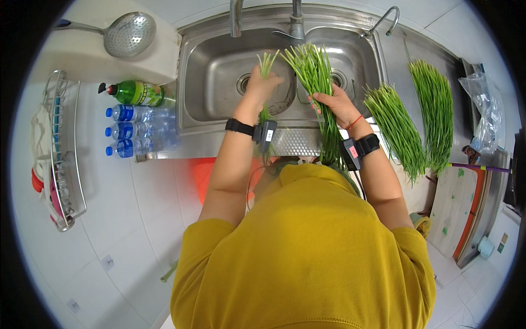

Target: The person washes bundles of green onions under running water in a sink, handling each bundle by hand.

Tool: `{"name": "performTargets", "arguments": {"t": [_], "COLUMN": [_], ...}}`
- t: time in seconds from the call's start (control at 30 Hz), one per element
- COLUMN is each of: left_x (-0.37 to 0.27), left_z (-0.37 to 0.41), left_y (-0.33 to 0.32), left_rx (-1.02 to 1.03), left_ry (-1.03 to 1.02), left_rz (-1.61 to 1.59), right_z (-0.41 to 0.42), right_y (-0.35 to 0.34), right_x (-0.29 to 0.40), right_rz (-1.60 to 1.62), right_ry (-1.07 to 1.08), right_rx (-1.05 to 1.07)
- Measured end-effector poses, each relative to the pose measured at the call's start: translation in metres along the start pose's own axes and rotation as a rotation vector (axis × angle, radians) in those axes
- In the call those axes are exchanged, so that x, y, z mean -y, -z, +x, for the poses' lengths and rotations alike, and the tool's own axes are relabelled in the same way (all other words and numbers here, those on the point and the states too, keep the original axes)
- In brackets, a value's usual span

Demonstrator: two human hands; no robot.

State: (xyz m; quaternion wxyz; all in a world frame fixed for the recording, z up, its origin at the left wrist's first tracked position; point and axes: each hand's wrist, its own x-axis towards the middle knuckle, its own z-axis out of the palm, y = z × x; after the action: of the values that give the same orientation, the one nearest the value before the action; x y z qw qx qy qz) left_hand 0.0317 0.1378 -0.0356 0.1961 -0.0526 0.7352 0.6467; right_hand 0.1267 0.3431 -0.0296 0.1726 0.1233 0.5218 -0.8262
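Note:
My left hand [259, 87], slightly blurred, grips a small bunch of green chives [268, 63] above the left basin [209, 90]. Their pale ends stick up past the fingers and the leaves hang down by the wrist. In my right hand [335, 103] is a thicker bunch of chives [312, 72], held around its middle over the right basin [361, 53]. Its cut ends point to the faucet and its leaf tips droop over the sink's front edge. Two more piles of chives lie on the steel drainboard to the right, a nearer one [396, 127] and a farther one [433, 111].
A faucet [296, 24] rises behind the basins. To the left stand a green pump bottle [137, 93] and several water bottles [125, 130]. A skimmer [130, 34] lies at upper left, above a wire rack [61, 152]. A clear plastic bag [485, 115] sits at far right.

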Motion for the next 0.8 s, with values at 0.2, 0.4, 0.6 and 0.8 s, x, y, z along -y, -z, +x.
{"name": "performTargets", "arguments": {"t": [0.2,0.4,0.6,0.8], "left_x": [-0.021,-0.028,-0.045,-0.069], "left_z": [-0.014,-0.026,-0.038,-0.047], "left_y": [-0.006,-0.01,-0.014,0.0], "left_rx": [0.105,-0.038,-0.07,-0.201], "left_ry": [0.12,-0.044,-0.289,-0.533], "left_rz": [-0.308,-0.358,-0.338,-0.366], "right_z": [0.007,0.005,0.017,0.027], "right_y": [-0.004,-0.019,-0.02,-0.014], "right_x": [-0.006,0.002,0.005,0.005], "right_rz": [-0.055,0.133,0.351,0.332], "right_ry": [0.012,0.048,0.001,-0.045], "right_rx": [0.053,0.115,0.165,0.212]}}
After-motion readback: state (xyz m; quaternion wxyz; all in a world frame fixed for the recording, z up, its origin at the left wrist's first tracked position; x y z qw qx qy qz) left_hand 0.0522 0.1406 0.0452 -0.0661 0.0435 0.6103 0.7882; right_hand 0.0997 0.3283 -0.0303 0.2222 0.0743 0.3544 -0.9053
